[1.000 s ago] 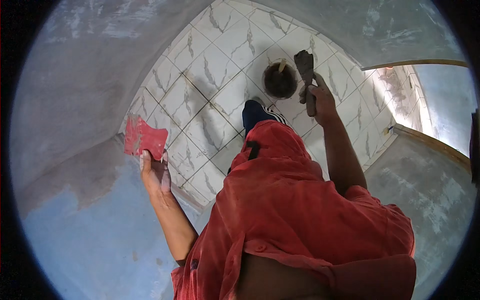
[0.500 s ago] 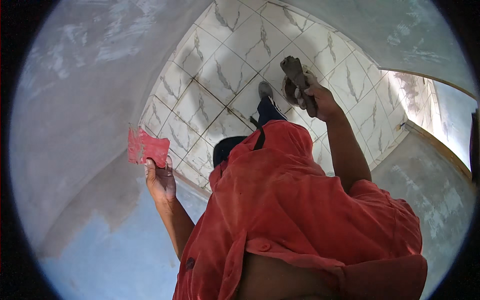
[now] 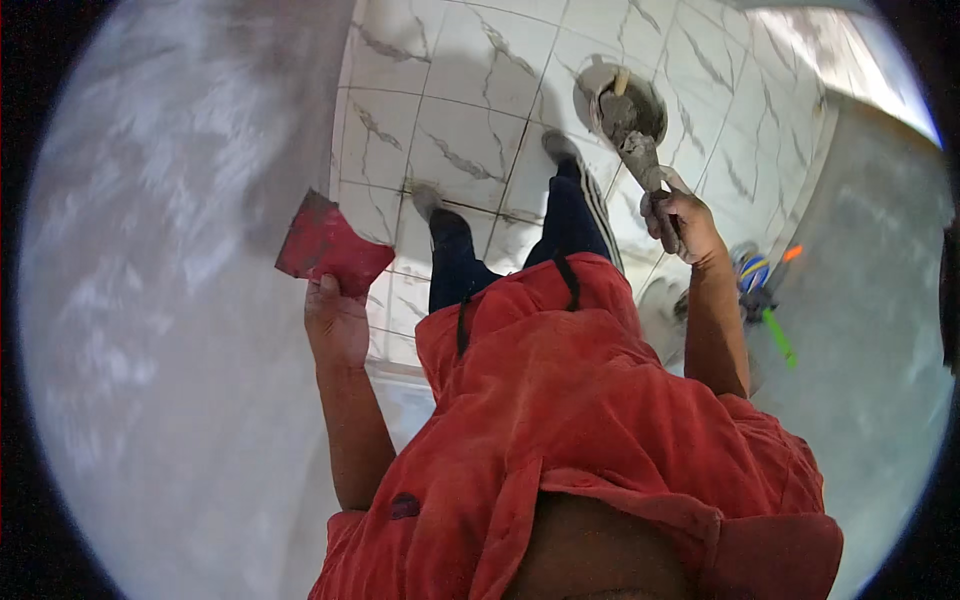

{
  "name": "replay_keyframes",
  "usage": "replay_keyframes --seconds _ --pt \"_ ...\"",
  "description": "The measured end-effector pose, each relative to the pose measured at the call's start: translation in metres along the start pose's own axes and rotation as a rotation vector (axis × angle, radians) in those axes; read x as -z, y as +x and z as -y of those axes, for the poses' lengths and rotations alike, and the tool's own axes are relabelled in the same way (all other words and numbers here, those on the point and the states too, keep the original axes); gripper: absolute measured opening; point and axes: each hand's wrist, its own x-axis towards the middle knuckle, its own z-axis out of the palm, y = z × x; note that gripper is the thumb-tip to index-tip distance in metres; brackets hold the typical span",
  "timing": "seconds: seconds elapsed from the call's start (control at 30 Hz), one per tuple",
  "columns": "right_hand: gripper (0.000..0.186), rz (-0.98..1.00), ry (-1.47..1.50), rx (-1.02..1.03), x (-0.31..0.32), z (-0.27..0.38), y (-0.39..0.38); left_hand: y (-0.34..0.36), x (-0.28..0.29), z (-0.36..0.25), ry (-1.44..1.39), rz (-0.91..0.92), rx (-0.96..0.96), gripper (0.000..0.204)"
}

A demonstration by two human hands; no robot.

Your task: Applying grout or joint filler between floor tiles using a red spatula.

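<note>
My left hand pinches a flat red plastic scraper by its lower edge, with grey smears along its far corner. It is held close to the grey plastered wall on the left. In my right hand is a trowel caked with grey mortar, its blade pointing away from me. The trowel's tip overlaps the near side of a round bucket on the floor; whether it touches the mortar inside cannot be made out. A short light-coloured handle sticks up at the bucket's far side.
White, grey-veined tiles cover the floor where my feet stand. The left wall has patchy grey plaster, and another wall rises at the right. Beside my right forearm lie blue, orange and green items, too unclear to name.
The view has turned. My right hand has swung the trowel from upright-looking to pointing at the bucket, which now shows beyond my hand. My left hand still holds the scraper, now tilted differently. Both feet now show.
</note>
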Motion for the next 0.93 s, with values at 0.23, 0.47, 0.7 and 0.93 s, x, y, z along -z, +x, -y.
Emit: replay_keyframes --seconds 0.23,0.47,0.7,0.93 --pt "0.049 -0.25 0.06 -0.091 -0.078 -0.131 0.065 0.108 0.094 0.023 0.122 0.093 0.18 0.054" --pt "0.044 -0.309 -0.491 -0.238 -0.06 -0.256 0.265 0.208 0.181 0.119 0.216 0.013 0.304 0.062" --pt "0.038 -0.5 -0.981 0.033 -0.004 -0.38 0.442 0.337 0.227 0.213 0.287 0.098 0.249 0.059" --pt "0.04 -0.627 -1.165 -0.106 0.025 -0.429 0.558 0.513 0.242 0.294 0.447 0.323 0.333 0.051"
